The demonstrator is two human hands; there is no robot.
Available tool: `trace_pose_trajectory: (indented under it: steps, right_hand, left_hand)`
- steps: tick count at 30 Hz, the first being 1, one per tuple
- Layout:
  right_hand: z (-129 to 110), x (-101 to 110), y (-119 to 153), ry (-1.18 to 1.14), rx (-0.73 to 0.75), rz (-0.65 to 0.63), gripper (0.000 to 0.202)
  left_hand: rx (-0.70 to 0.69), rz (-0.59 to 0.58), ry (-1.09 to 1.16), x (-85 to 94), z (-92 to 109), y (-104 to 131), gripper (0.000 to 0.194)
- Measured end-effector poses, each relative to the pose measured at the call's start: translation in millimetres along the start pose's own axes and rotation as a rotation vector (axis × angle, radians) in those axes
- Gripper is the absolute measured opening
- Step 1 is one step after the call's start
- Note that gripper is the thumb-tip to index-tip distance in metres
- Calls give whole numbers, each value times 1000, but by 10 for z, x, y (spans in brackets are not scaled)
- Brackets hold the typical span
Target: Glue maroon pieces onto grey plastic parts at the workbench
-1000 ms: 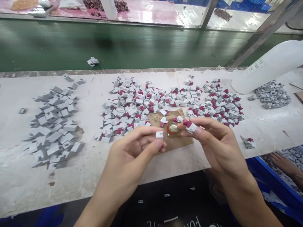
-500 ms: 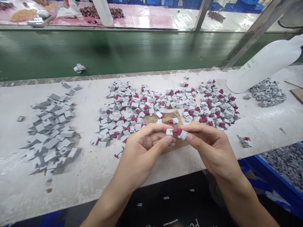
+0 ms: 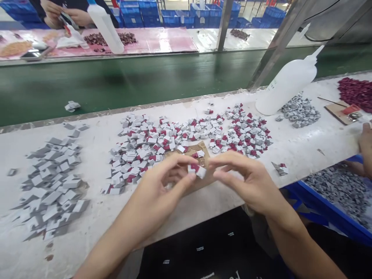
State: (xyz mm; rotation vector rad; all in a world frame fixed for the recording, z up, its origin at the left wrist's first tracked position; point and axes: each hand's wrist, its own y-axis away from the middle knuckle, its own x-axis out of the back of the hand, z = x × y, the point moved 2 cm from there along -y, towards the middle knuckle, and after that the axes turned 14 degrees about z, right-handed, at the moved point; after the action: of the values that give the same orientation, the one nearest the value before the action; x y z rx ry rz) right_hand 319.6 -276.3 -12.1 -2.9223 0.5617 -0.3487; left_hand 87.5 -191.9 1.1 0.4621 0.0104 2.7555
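Observation:
Between the thumb and fingertips of my left hand (image 3: pixel 168 182) is a small grey-and-maroon plastic piece (image 3: pixel 197 170), its maroon part joined to light grey blocks. My right hand (image 3: pixel 247 176) is just to its right, thumb and fingers apart, with nothing visible in them. Beneath the hands lies a piece of brown cardboard (image 3: pixel 203 149), partly hidden, with another grey-and-maroon piece (image 3: pixel 199 154) on it. Behind the hands spreads a heap of grey-and-maroon pieces (image 3: pixel 151 135), and a second such heap (image 3: pixel 247 133) is at the right.
Plain grey blocks (image 3: pixel 55 182) are piled at the left. A white squeeze bottle (image 3: pixel 287 85) stands tilted-looking beside small grey parts (image 3: pixel 300 112). A green conveyor belt (image 3: pixel 162 85) runs behind. A blue crate (image 3: pixel 325 209) holds grey parts; another person's hand (image 3: pixel 365 149) is at the right edge.
My right hand has come off the grey-and-maroon piece and its fingers have opened. The piece stays in my left hand. The view has tilted up and turned right.

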Motion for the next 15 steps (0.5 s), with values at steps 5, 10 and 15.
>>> trace_pose_trajectory:
  steps: [5, 10, 15]
  right_hand:
    - [223, 420, -414, 598, 170, 264, 25]
    - [447, 301, -742, 805, 178, 113, 29]
    - [509, 176, -844, 855, 188, 68, 4]
  left_hand:
    - [-159, 290, -371, 262, 309, -805, 18]
    - [-32, 355, -466, 193, 380, -1877, 12]
    - [85, 375, -448, -88, 166, -2669, 17]
